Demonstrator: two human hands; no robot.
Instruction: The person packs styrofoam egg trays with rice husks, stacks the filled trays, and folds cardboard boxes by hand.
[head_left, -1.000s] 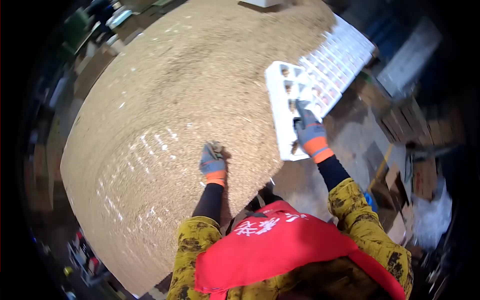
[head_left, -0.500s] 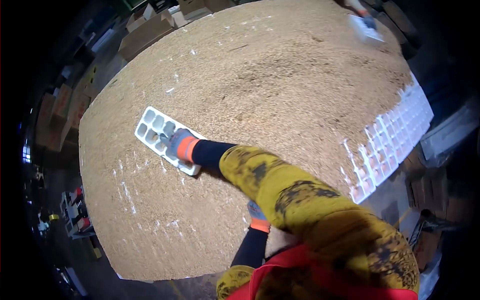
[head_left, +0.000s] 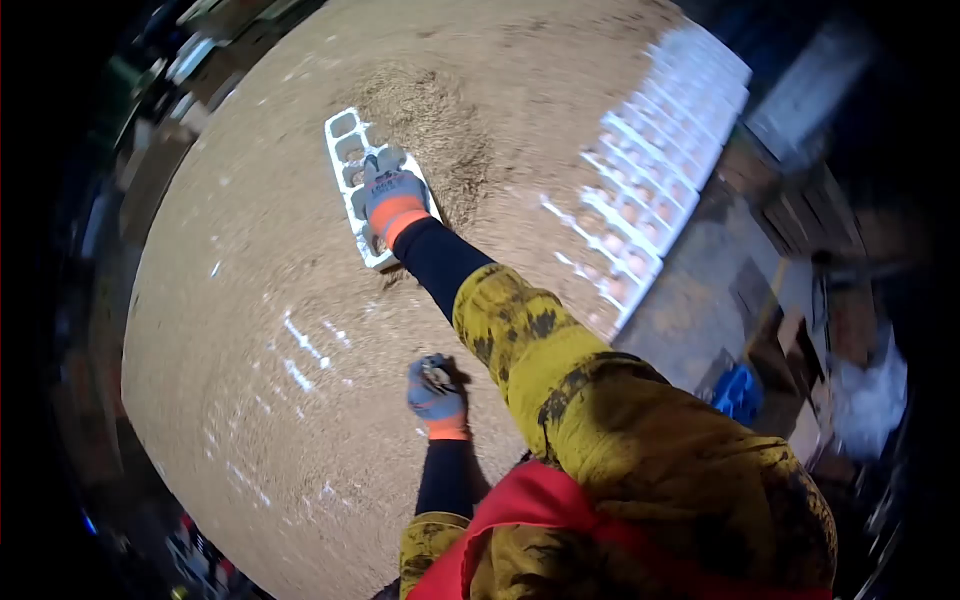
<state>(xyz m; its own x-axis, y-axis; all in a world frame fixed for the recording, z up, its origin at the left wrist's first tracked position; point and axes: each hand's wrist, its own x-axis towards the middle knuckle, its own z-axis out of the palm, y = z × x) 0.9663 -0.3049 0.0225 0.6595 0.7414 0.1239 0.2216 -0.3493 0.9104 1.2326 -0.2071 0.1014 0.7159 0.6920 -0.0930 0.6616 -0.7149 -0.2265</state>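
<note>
My right hand (head_left: 396, 192), in a grey glove with an orange cuff, grips a white multi-cell tray (head_left: 376, 258). Several of the tray's cells show past the fingers, some with brown material in them. The tray lies tilted on a layer of loose, light-brown granular material (head_left: 260, 220), beside a darker disturbed patch. Nearer my body, my left hand (head_left: 437, 405), gloved alike, hovers above or rests on the material with curled fingers. Something pale and dark shows at its fingertips, too small to name.
White cell trays (head_left: 660, 150) stand out along the right edge, their cells holding brownish contents. Thin white ridges (head_left: 305, 350) poke through the granular layer at left. Cardboard boxes (head_left: 800, 215) and a blue bag (head_left: 737, 393) sit on the floor at right.
The view has turned, and the held tray now stands steeper, with a darker furrow beside it. My left hand has come out from under my right arm. Another person's hand has left view.
</note>
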